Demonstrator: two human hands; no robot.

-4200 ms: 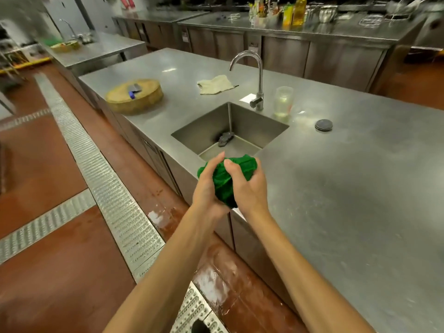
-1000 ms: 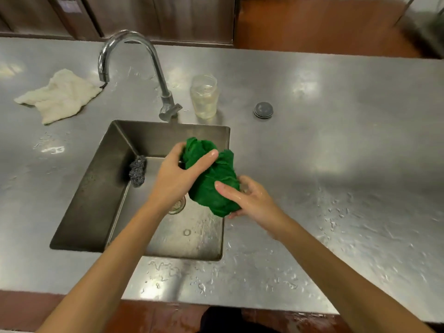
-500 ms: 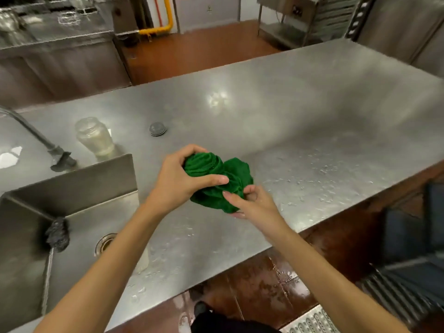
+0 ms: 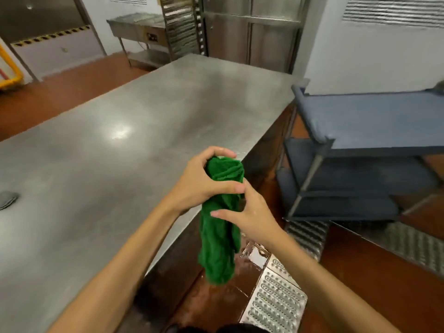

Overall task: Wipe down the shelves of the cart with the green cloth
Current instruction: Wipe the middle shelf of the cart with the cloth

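Observation:
The green cloth [image 4: 219, 239] hangs twisted in front of me, over the edge of the steel counter. My left hand [image 4: 201, 181] grips its bunched top, fingers and thumb curled round it. My right hand [image 4: 247, 215] holds the cloth just below, thumb and fingers closing on the middle of it. The blue cart [image 4: 374, 123] stands to the right, beyond the counter's end, with three shelves one under another; its right part is cut off by the frame.
The steel counter [image 4: 120, 140] fills the left and centre. A round drain plug [image 4: 7, 199] lies at its left edge. Metal floor grates [image 4: 276, 301] run across the red, wet floor below. A tray rack [image 4: 182, 25] and steel cabinets stand at the back.
My view has swung right, away from the sink, and the cart has come into sight. The cloth, bunched into a ball before, now hangs down long from my hands.

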